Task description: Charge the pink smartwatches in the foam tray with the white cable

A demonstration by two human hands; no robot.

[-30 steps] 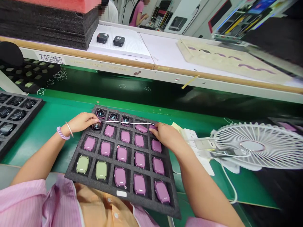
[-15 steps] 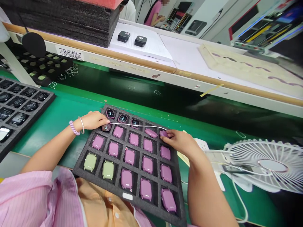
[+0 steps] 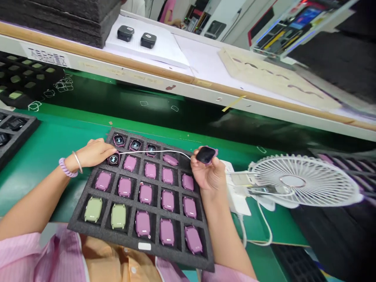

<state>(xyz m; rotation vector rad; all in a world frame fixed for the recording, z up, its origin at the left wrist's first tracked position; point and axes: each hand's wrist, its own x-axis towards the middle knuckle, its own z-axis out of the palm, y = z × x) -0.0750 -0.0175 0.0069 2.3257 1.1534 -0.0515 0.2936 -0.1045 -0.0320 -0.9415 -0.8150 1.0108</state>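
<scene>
A dark foam tray (image 3: pixel 143 246) holds several purple watch cases (image 3: pixel 146 194) and two green ones (image 3: pixel 93 209), each in its compartment. Along its far left, several watches lie with lit screens. My left hand (image 3: pixel 95 152) has its fingers closed at a lit watch (image 3: pixel 113 158), where one end of a white cable (image 3: pixel 152 151) lies; what the fingertips grip is hidden. Above the tray's far right corner, my right hand (image 3: pixel 209 168) holds a purple watch (image 3: pixel 206 154), its dark screen facing up. The cable's other end runs to this hand.
A white fan (image 3: pixel 292 181) and a white power strip (image 3: pixel 239 199) stand to the right. Another foam tray (image 3: pixel 32 127) lies at the left. Beyond, a raised shelf (image 3: pixel 202 84) carries black foam and two black devices (image 3: pixel 148 40). A person (image 3: pixel 167 11) is in the background.
My right hand has lifted the purple watch out of the far right compartment and turned its screen up. My left hand remains by the lit watch. The view has shifted right.
</scene>
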